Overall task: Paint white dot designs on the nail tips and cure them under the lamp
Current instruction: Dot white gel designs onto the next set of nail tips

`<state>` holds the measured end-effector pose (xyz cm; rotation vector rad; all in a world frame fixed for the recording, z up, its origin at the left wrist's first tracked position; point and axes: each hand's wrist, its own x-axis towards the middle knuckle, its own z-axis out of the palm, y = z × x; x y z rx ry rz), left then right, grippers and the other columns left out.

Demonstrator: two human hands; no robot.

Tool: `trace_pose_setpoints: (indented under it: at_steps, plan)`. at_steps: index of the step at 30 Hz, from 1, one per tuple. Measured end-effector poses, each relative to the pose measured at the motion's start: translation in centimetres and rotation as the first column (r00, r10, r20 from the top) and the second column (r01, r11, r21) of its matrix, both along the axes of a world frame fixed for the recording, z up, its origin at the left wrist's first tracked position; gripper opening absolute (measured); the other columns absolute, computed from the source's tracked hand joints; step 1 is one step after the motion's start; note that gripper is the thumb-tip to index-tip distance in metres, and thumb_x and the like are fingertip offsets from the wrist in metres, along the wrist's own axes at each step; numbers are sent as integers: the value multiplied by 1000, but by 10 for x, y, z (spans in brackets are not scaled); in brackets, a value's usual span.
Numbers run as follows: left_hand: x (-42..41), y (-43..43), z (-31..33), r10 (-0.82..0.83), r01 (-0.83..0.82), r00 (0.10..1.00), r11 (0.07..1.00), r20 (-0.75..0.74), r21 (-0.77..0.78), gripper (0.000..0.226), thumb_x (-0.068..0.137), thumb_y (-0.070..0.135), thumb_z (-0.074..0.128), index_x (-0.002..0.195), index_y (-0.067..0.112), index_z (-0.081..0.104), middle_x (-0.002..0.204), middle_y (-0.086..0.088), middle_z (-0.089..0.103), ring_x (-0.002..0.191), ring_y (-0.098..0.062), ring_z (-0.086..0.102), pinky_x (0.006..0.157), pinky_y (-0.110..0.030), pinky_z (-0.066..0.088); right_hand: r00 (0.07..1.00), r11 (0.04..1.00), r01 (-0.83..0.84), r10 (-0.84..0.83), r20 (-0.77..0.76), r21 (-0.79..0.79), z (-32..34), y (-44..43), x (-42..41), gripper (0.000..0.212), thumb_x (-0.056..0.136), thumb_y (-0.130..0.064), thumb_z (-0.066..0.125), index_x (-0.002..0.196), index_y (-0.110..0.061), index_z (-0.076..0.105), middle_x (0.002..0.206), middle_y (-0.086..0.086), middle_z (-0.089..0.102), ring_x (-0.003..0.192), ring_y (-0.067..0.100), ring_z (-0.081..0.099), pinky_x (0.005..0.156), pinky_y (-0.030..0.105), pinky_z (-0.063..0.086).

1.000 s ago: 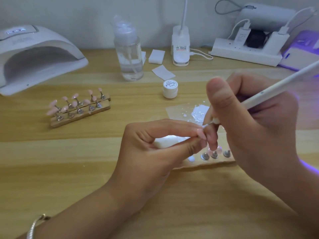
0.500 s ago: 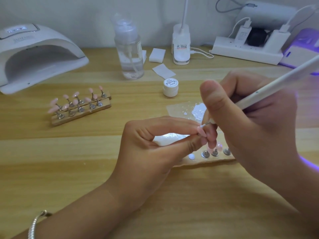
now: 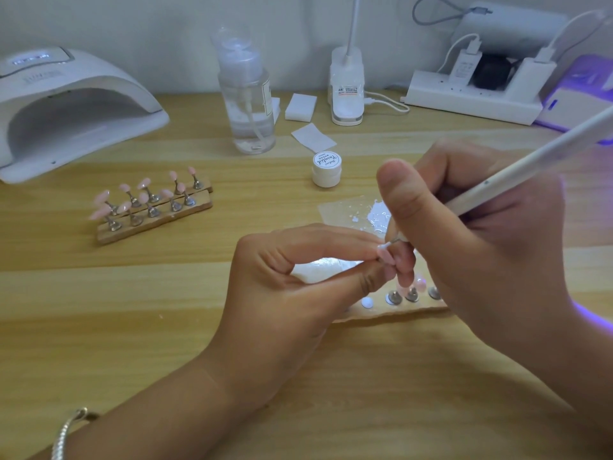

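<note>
Pen [image 3: 517, 175] slants from upper right down to lower left, fine tip right at the pink nail tip [image 3: 385, 256], mid-table. Right hand [image 3: 481, 260] grips the pen; left hand [image 3: 282, 293] pinches the nail tip between thumb and forefinger, just above a wooden stand [image 3: 398, 312]. Pale wood table [image 3: 166, 327] underneath, curing lamp [image 3: 66, 111] far left, white jar [image 3: 326, 169] behind, plain wall at the back

I see clear pump bottle [image 3: 247, 104] at back of wood table [image 3: 99, 327], w/ white pad [image 3: 300, 107] + loose wipe [image 3: 313, 137] just right of it. Desk-lamp base [image 3: 346, 91] next over; power strip [image 3: 471, 101] w/ chargers plugged in, far right.
</note>
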<state>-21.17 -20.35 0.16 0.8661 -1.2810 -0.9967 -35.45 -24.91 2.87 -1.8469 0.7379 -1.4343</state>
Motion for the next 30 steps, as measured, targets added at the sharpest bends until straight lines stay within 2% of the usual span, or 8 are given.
trace_pose_setpoints:
  at_steps: [5, 13, 15, 18, 20, 22, 26, 30]
  plan:
    - [0, 0, 0, 19, -19, 1000, 1000, 21, 8, 11, 72, 2, 79, 83, 6, 77, 84, -8, 78, 83, -28, 74, 76, -36, 58, 999, 999, -11, 9, 53, 48, 1, -1, -1, 40, 98, -14, 60, 60, -8, 48, 45, -1, 52, 34, 19, 55, 36, 23, 38]
    - [-1, 2, 3, 36, -37, 999, 999, 19, 39, 9, 66, 6, 82, 74, 8, 78, 83, -4, 77, 84, -15, 73, 67, -20, 54, 989, 998, 59, -59, 135, 10, 21, -6, -4, 44, 99, -24, 57, 61, -12, 42, 43, -1, 43, 33, 18, 49, 40, 17, 34]
    - [0, 1, 2, 50, -53, 997, 998, 50, 43, 10, 65, 8, 85, 73, 11, 79, 81, -2, 75, 83, -16, 72, 66, -22, 53, 986, 997, 73, -71, 148, -5, 28, -10, -6, 41, 98, -31, 59, 62, -19, 43, 43, -12, 43, 33, 14, 48, 39, 18, 31]
    - [1, 1, 2, 77, -82, 994, 994, 79, 68, 11, 65, 13, 86, 72, 20, 80, 79, 5, 71, 84, -25, 73, 61, -26, 52, 987, 998, 68, -65, 147, -10, 35, -20, -12, 37, 92, -42, 63, 63, -27, 46, 45, -14, 47, 35, 13, 47, 40, 19, 33]
    - [2, 1, 2, 94, -100, 991, 993, 99, 59, 13, 65, 19, 88, 71, 27, 79, 78, 5, 70, 83, -24, 71, 58, -18, 47, 991, 995, 94, -95, 93, 12, 35, -30, -18, 37, 91, -46, 64, 64, -26, 49, 47, -11, 50, 38, 17, 49, 41, 21, 35]
    - [5, 0, 2, 115, -126, 982, 990, 149, 65, 9, 66, 28, 85, 72, 31, 79, 80, 7, 73, 81, -17, 68, 66, -13, 41, 992, 990, 122, -123, 12, 66, 30, -40, -23, 41, 94, -50, 59, 63, -25, 56, 47, -6, 53, 40, 20, 51, 42, 20, 37]
    - [9, -3, 1, 173, -191, 973, 975, 155, 112, 11, 68, 28, 86, 77, 28, 80, 85, 9, 77, 73, -3, 62, 67, -15, 37, 947, 944, 203, -121, -297, 261, 3, -59, -31, 57, 99, -57, 45, 66, -16, 68, 49, 1, 57, 42, 8, 51, 47, 13, 40]
    - [7, -4, 3, 199, -216, 969, 970, 144, 109, 9, 68, 29, 81, 77, 27, 81, 81, 10, 77, 64, 6, 54, 59, -6, 36, 881, 913, 244, -67, -468, 328, -16, -65, -34, 51, 90, -64, 51, 68, -22, 70, 51, -4, 59, 42, 5, 51, 46, 27, 46]
